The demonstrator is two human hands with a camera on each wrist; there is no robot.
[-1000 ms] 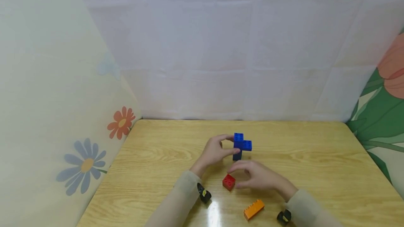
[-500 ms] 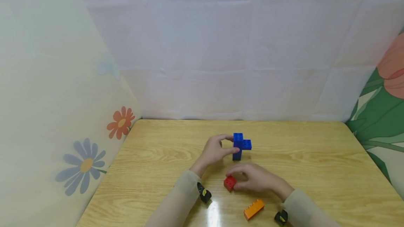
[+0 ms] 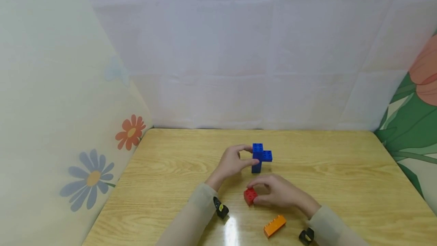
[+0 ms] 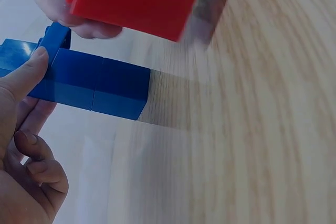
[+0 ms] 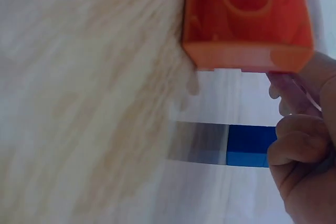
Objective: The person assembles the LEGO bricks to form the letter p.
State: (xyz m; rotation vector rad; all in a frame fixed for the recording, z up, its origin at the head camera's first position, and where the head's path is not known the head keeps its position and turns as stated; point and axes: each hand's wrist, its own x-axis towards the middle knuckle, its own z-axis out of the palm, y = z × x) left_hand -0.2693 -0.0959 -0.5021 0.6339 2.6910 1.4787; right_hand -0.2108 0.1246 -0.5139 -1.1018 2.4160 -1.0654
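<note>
On the yellowish wooden worktop (image 3: 191, 155), starting from the left, a person's left hand (image 3: 232, 164) reaches in and pinches the blue tower (image 3: 257, 157) between its thumb and fingers, with the lower fingers curled up below. Next comes the red block (image 3: 250, 197), nearer to the person than the tower and apart from it. It is short and chunky, bright red, with round bumps on top. Its bottom is hollow, with one round tube inside, and it looks almost orange from the right wrist. It is not sitting flat on the wood, because you can see up into it. Just past it, the blue tower stands up straight, tall and thin, shiny and deep blue, with lines where its bricks meet. One blue brick sticks out to the right near the top, with bumps on it too. Then comes the long orange brick (image 3: 274, 226), lying slantwise, close to the person. Last is the right hand (image 3: 281, 193), its thumb and fingers pinching the red block.
</note>
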